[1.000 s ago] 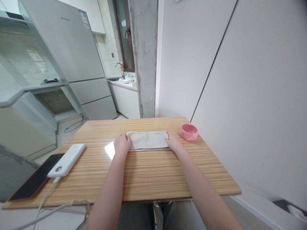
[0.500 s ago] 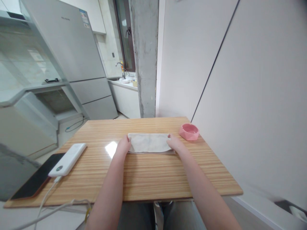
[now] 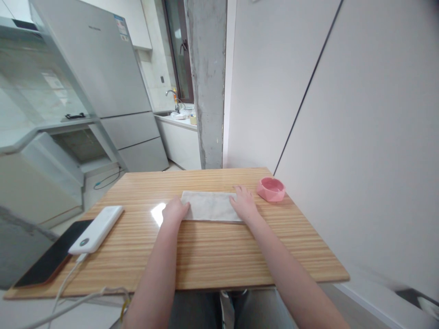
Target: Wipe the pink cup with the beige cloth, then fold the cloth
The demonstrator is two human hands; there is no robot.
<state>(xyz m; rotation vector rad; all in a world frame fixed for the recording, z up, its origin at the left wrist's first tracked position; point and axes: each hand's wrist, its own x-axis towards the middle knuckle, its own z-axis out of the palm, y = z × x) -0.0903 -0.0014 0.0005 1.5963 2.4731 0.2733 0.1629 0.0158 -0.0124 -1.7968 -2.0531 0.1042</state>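
On the table [image 3: 219, 260], cloth [image 3: 210, 206] beneath splayed right hand [image 3: 244, 203], left hand [image 3: 174, 210] grip unclear, fridge lettering [image 3: 94, 28] blurred

The rectangular wood-grain table [image 3: 219, 260] is honey-tan, streaked with brown lines parallel to its near edge. Around its middle, the folded rectangular cloth [image 3: 209, 206] is plain off-white. By the far right corner, the faceted bowl [image 3: 270, 193] is all pink. Near the left edge, a white oblong power bank [image 3: 98, 228] shows a dark round spot; a flat black slab [image 3: 44, 258] is edged orange-brown.
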